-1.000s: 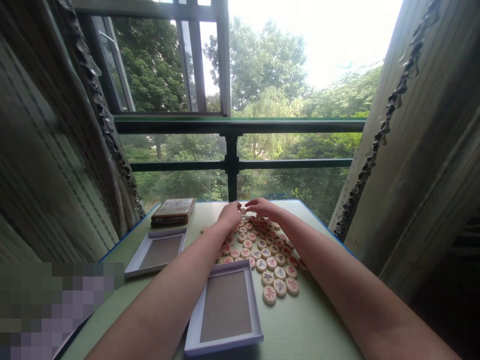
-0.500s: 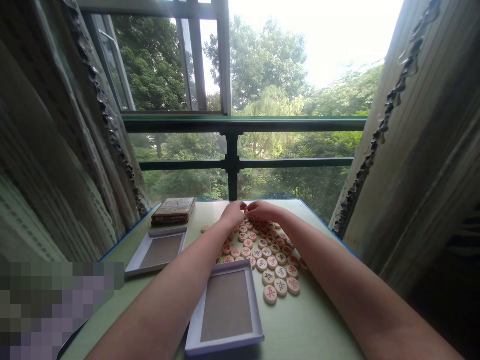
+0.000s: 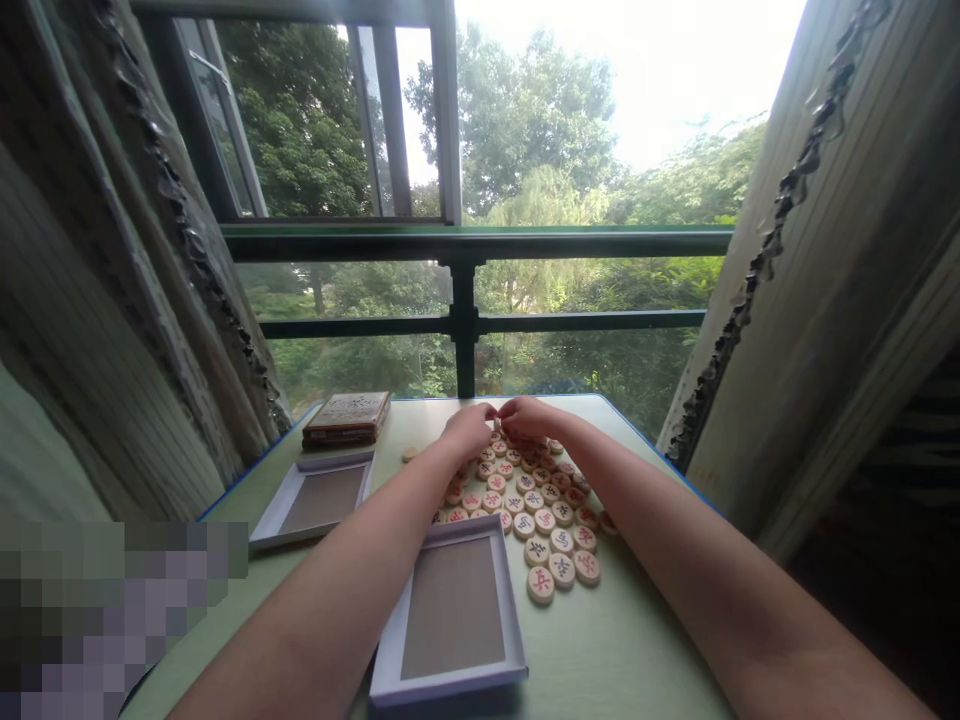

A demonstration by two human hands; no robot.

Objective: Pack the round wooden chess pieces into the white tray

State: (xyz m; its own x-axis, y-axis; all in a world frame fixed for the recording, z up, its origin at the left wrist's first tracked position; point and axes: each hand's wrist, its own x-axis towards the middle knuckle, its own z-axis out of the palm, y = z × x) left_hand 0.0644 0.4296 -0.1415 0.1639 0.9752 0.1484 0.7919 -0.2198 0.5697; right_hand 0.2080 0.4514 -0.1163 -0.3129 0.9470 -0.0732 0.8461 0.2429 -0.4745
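Observation:
Round wooden Chinese chess pieces (image 3: pixel 533 501) with red and black characters lie in a loose spread on the table. At the far end of the spread my left hand (image 3: pixel 472 428) and my right hand (image 3: pixel 529 417) meet, fingertips almost touching. Both have curled, pinching fingers, and the pale edge of a piece shows between them. The right palm hides several pieces beneath it. Under my left forearm lies a shallow white box half (image 3: pixel 517 635) with a grey-brown inside, beside the nearest pieces.
The second shallow white box half (image 3: pixel 271 510) lies to the left. Behind it is a brown flat box (image 3: pixel 347 418). One lone piece (image 3: pixel 409 454) lies left of my left hand. The green table (image 3: pixel 607 650) ends at a railed window (image 3: pixel 600 242) between curtains.
My two hands have shifted very slightly at the far end of the pieces, fingertips still together. The view has tilted a little; the boxes stay in place.

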